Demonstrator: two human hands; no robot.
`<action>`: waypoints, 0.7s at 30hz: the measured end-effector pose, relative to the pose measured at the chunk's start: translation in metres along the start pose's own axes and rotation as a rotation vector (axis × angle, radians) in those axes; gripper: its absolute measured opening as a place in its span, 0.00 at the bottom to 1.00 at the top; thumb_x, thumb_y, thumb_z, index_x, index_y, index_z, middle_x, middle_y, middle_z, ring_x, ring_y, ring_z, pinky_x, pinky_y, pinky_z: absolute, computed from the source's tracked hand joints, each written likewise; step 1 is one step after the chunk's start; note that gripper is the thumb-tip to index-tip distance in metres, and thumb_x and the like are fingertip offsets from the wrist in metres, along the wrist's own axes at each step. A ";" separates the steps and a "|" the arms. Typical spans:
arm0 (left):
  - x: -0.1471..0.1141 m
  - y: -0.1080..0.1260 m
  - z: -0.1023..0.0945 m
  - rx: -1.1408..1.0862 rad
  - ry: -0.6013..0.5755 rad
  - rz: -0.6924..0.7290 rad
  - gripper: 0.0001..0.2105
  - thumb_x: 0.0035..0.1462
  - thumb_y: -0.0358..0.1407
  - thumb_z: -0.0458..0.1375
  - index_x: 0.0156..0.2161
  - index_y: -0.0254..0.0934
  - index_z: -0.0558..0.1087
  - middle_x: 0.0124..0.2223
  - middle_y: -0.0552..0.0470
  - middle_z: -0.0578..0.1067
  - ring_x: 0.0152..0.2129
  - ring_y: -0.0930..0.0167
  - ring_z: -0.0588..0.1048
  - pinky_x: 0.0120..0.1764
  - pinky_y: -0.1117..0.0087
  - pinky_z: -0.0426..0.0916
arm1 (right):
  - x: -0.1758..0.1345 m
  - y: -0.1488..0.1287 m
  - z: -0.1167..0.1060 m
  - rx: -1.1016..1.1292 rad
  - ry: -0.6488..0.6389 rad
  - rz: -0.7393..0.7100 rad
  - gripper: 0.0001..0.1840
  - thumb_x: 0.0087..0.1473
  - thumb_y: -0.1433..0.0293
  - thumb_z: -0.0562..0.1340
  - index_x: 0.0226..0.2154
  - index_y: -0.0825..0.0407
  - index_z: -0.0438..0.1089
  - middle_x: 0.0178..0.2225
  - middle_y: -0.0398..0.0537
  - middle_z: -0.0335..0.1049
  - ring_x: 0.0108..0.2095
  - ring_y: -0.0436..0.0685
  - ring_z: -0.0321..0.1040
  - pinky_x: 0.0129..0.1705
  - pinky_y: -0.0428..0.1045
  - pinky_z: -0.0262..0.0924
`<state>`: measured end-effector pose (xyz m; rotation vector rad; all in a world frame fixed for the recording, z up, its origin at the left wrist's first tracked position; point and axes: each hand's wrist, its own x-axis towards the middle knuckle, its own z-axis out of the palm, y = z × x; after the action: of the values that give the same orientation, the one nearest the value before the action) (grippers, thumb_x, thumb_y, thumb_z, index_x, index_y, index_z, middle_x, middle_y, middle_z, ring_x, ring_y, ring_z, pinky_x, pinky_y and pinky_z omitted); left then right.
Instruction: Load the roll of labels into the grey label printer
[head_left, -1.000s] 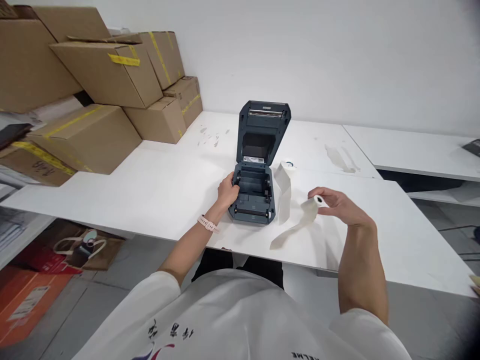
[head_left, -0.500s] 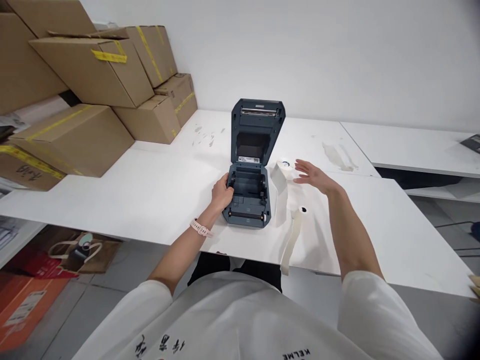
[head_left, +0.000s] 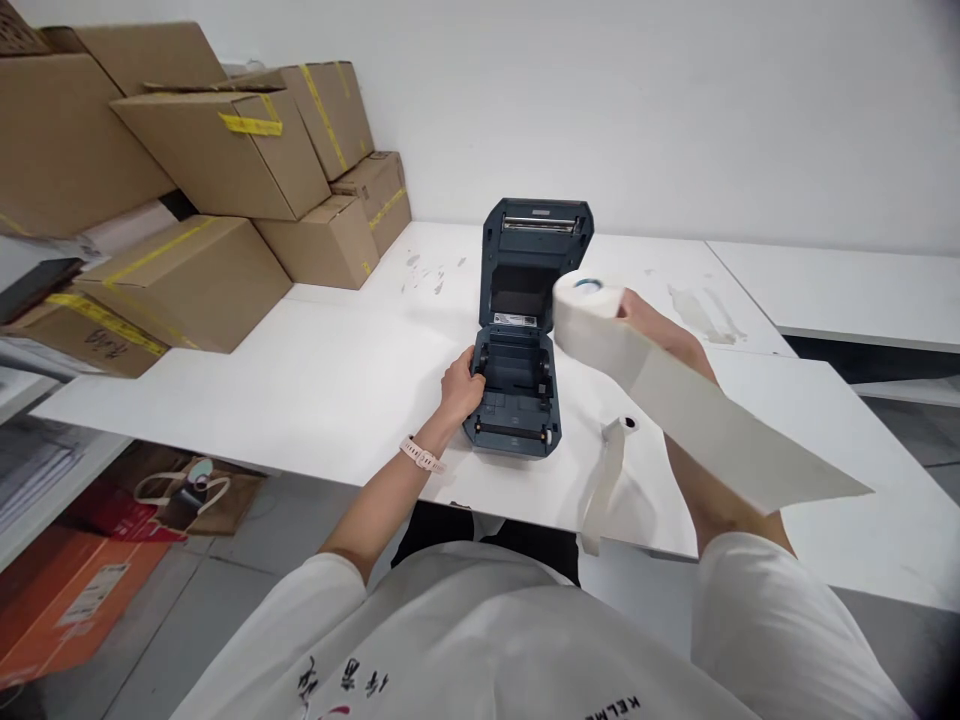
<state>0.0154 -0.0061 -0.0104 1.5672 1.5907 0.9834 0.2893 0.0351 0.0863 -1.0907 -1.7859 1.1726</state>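
A dark label printer [head_left: 517, 400] stands on the white table with its lid [head_left: 534, 240] raised, and no roll shows in its bay. My left hand [head_left: 462, 388] grips the printer's left side, thumb over the rim. Lifted above the table at the printer's right is a white label roll [head_left: 589, 310]; my right hand [head_left: 660, 325] is closed on its right side, fingers partly hidden. A long loose strip [head_left: 720, 425] trails from the roll across my right forearm. A smaller paper roll [head_left: 624, 428] lies on the table, its tail hanging over the front edge.
Cardboard boxes [head_left: 202, 270] with yellow tape are stacked on the table's left. A white wall [head_left: 637, 120] rises behind. An orange box [head_left: 75, 605] and a paper bag [head_left: 225, 500] are on the floor at left. A lower shelf shows at right.
My right hand, open beside the label roll before, has taken hold of it and raised it off the table, its strip swinging to the right. My left hand stays on the printer.
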 end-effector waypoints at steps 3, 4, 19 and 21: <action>-0.001 0.005 -0.002 0.028 -0.008 -0.023 0.34 0.47 0.25 0.54 0.62 0.39 0.69 0.59 0.48 0.77 0.58 0.58 0.74 0.60 0.57 0.65 | 0.016 -0.037 0.034 -0.452 -0.255 -0.056 0.34 0.36 0.59 0.75 0.48 0.47 0.70 0.49 0.49 0.73 0.48 0.66 0.71 0.48 0.57 0.66; -0.002 0.006 -0.003 0.037 -0.007 -0.029 0.34 0.47 0.24 0.53 0.62 0.39 0.69 0.59 0.47 0.77 0.58 0.58 0.73 0.60 0.58 0.66 | 0.021 -0.044 0.046 -0.641 -0.332 -0.050 0.34 0.37 0.58 0.74 0.48 0.47 0.69 0.49 0.50 0.72 0.48 0.67 0.70 0.47 0.58 0.65; -0.006 0.011 -0.004 -0.001 -0.005 -0.030 0.30 0.46 0.23 0.52 0.56 0.41 0.73 0.53 0.49 0.80 0.51 0.58 0.77 0.55 0.57 0.68 | 0.028 -0.011 0.104 -1.157 -0.376 -0.004 0.33 0.53 0.59 0.66 0.59 0.55 0.67 0.56 0.64 0.69 0.55 0.74 0.68 0.54 0.63 0.63; -0.006 0.008 -0.002 -0.097 -0.007 -0.015 0.30 0.46 0.24 0.52 0.56 0.41 0.73 0.53 0.49 0.80 0.51 0.59 0.77 0.56 0.57 0.68 | 0.006 -0.015 0.100 -1.074 -0.286 -0.148 0.29 0.58 0.61 0.62 0.59 0.54 0.67 0.57 0.63 0.69 0.57 0.73 0.66 0.56 0.65 0.62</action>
<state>0.0179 -0.0126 -0.0025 1.4894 1.5254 1.0307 0.1948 0.0048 0.0686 -1.3362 -2.7714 0.1983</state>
